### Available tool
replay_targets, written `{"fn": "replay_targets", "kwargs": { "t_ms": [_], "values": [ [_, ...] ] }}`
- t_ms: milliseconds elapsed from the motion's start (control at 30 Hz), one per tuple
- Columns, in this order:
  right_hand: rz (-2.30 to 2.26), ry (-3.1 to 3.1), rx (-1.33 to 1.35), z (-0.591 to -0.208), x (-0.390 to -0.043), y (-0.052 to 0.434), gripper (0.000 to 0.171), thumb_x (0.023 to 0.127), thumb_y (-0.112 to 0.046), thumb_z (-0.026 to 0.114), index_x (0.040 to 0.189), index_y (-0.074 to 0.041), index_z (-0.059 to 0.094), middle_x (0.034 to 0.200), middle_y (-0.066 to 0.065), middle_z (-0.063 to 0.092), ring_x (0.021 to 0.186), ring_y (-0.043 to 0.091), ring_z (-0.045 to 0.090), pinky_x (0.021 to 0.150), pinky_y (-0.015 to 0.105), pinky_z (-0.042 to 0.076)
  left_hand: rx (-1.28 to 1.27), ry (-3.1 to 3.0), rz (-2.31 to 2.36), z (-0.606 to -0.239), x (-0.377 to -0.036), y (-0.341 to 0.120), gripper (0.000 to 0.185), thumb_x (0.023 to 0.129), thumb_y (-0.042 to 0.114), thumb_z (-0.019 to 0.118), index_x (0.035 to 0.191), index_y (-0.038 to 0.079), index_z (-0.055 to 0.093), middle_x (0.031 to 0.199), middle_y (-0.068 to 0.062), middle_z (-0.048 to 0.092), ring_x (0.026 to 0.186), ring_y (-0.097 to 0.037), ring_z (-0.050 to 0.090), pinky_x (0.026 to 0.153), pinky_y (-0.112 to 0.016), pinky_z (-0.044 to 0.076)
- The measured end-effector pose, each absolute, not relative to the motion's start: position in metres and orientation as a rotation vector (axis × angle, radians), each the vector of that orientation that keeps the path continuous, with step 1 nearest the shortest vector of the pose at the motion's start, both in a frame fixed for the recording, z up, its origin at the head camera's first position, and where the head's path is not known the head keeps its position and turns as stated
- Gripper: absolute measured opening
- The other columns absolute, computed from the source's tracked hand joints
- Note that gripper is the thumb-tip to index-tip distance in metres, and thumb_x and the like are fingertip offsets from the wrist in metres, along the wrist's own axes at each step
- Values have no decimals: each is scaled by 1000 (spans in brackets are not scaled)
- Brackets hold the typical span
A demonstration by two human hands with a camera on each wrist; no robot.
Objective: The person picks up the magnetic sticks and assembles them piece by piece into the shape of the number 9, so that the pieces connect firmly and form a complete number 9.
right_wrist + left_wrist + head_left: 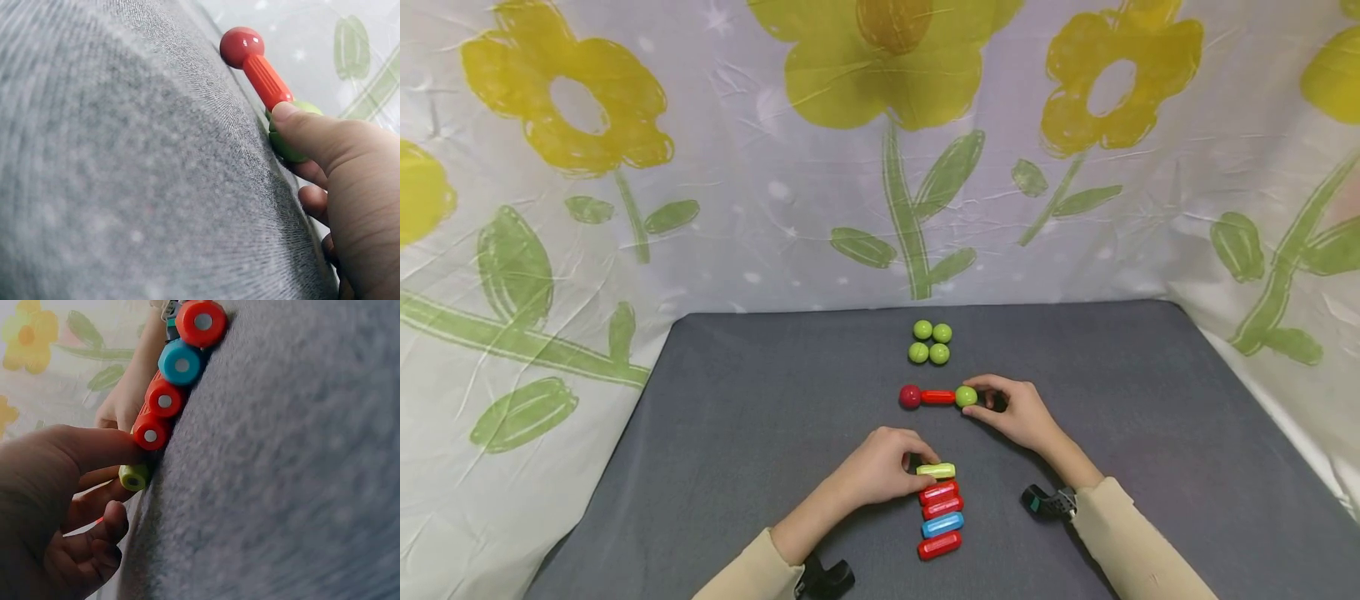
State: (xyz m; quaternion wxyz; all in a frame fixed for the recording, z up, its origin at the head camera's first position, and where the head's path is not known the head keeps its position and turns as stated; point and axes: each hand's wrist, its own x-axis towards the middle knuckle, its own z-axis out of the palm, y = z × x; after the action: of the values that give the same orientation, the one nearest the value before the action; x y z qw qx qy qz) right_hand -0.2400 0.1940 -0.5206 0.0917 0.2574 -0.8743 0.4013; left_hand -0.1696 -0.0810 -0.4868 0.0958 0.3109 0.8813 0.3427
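Note:
My right hand (1013, 410) pinches a green ball (966, 397) between thumb and fingers. That ball joins one end of a red rod (937, 397), whose other end meets a dark red ball (910, 397); in the right wrist view the red rod (267, 81) runs between both balls. Lower down, my left hand (883, 468) pinches a yellow-green rod (936, 471) at the top of a column of rods. In the left wrist view, the rods' pale round ends face the camera, and the thumb lies close to the nearest red rod (151, 432).
Below the yellow-green rod lie several red rods (940, 546) and a blue rod (942, 525), side by side. Several green balls (939, 354) cluster towards the back of the grey table (760, 375). A flower-printed cloth (760, 233) hangs behind.

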Motion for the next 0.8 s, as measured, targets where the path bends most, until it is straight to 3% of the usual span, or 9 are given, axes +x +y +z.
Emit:
{"fn": "replay_targets", "kwargs": {
  "t_ms": [500,800],
  "values": [
    [1176,-2588,769,-522,-240,194,34,87,-22,90,119,-19,79,80,-10,64,70,7,54,61,23,39,276,2962,1336,-497,-172,-90,16,86,14,89,99,11,80,86,2,74,56,-1,51,55,-22,41],
    [1176,-2582,779,-520,-239,194,34,87,-21,91,119,-18,79,80,-10,63,70,8,54,61,23,38,152,2993,1400,-499,-177,-91,20,86,17,89,102,9,80,85,1,75,57,-6,52,58,-26,42]
  ]
}}
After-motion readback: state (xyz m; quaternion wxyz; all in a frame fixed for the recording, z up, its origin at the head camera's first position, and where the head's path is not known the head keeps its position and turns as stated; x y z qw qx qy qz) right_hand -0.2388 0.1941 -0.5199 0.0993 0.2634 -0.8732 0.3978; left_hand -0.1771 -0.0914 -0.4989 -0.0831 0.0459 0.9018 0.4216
